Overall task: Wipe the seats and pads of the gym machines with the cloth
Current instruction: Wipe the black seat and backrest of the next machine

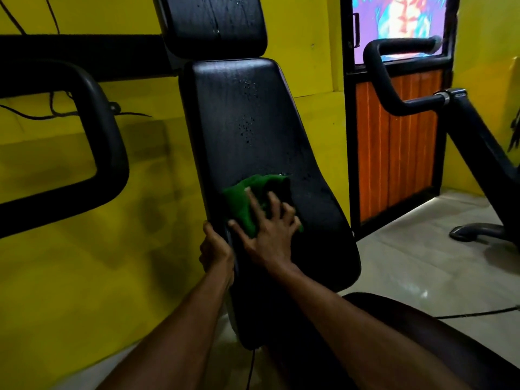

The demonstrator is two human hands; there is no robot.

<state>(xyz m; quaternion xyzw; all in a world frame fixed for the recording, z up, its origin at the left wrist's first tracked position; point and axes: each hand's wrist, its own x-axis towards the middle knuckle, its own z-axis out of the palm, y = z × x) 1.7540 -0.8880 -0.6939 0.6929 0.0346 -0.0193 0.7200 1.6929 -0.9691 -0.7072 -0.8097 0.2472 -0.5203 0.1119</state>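
Wiping hand: right hand (270,232) flat on the green cloth (242,198), fingers spread apart, pressing it onto the back pad (253,122)
Cloth: bunched up on the pad's lower half, closer to its left edge
Left hand (215,250): clamped on that left edge just below the cloth, fingers curled round behind
Droplets (247,128): scattered up the middle of the pad, so yeah, wet
Head pad (216,21): sits right above the top edge

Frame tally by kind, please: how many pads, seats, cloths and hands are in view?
Pads: 2 (back pad, upper pad)
Seats: 1 (seat)
Cloths: 1 (green cloth)
Hands: 2 (left hand, right hand)
Total: 6
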